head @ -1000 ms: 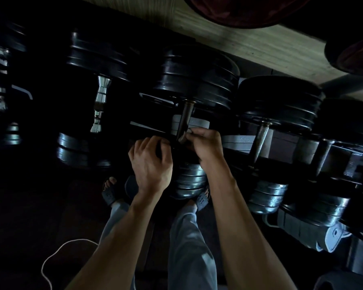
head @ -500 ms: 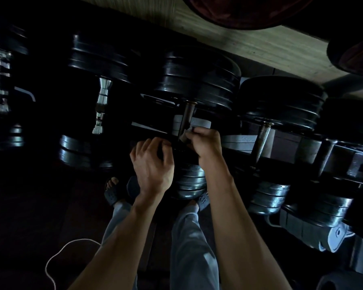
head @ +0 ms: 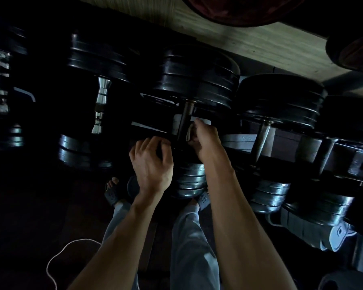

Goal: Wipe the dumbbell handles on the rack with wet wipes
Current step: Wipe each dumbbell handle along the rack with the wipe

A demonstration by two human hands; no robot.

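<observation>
A row of heavy black dumbbells lies on a dark rack. The middle dumbbell has a dull brown handle. My right hand holds a pale wet wipe bunched against the lower right side of that handle. My left hand sits just left of the handle's near end, fingers curled over the dark inner plate there. Whether it holds anything is hidden in shadow. The near head of the same dumbbell shows between my wrists.
Chrome-handled dumbbells lie to the left, and a rusty-handled one lies to the right. Wood flooring runs behind the rack. My legs and sandalled feet stand below, with a white cord on the dark floor.
My right hand has slid a little up the handle, and the wipe now shows at its fingertips. The left hand has barely shifted.
</observation>
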